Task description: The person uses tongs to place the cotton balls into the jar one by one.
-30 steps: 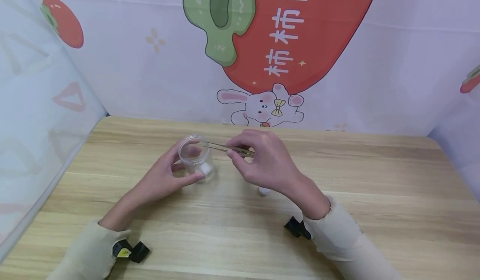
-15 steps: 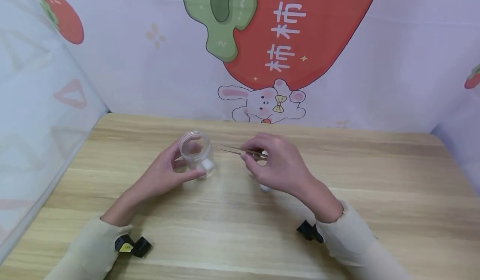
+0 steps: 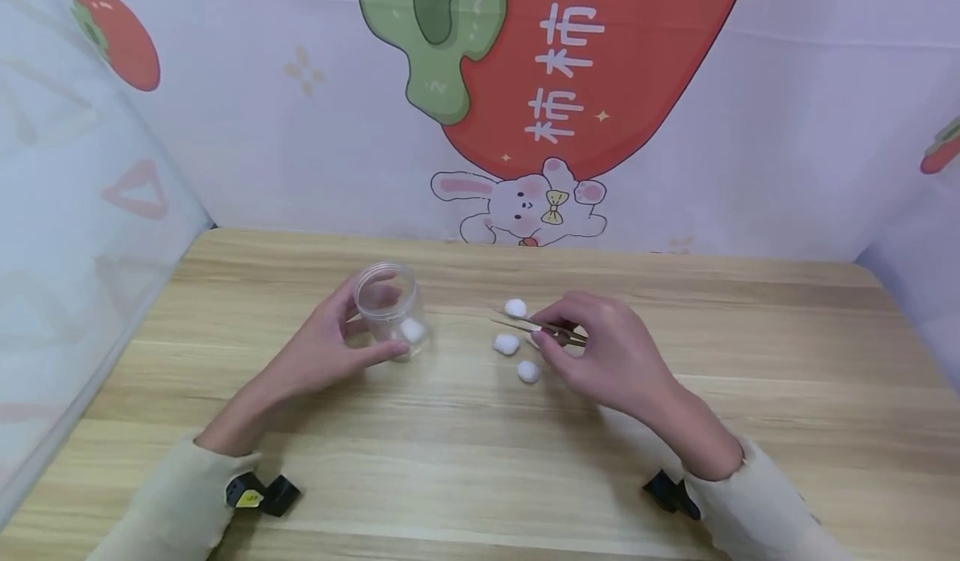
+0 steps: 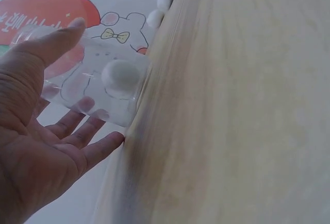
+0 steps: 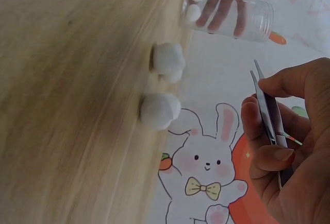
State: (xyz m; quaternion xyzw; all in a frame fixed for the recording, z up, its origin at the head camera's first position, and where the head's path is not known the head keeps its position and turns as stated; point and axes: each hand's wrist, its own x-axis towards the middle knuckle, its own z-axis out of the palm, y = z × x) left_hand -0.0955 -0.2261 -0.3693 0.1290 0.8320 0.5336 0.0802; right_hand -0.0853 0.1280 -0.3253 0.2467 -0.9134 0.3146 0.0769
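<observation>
Above the table (image 3: 450, 478) — tweezers (image 5: 270, 115) point left, toward the jar (image 3: 390, 317).

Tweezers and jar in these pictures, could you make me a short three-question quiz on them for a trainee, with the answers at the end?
1. Which hand holds the clear jar?
2. True or false: the tweezers have their tips apart, with nothing between them.
3. Fill in the blank: in the head view, the cotton ball seen inside the jar lies near its ____ (bottom or mouth).

Key:
1. The left hand.
2. True.
3. Bottom.
</observation>
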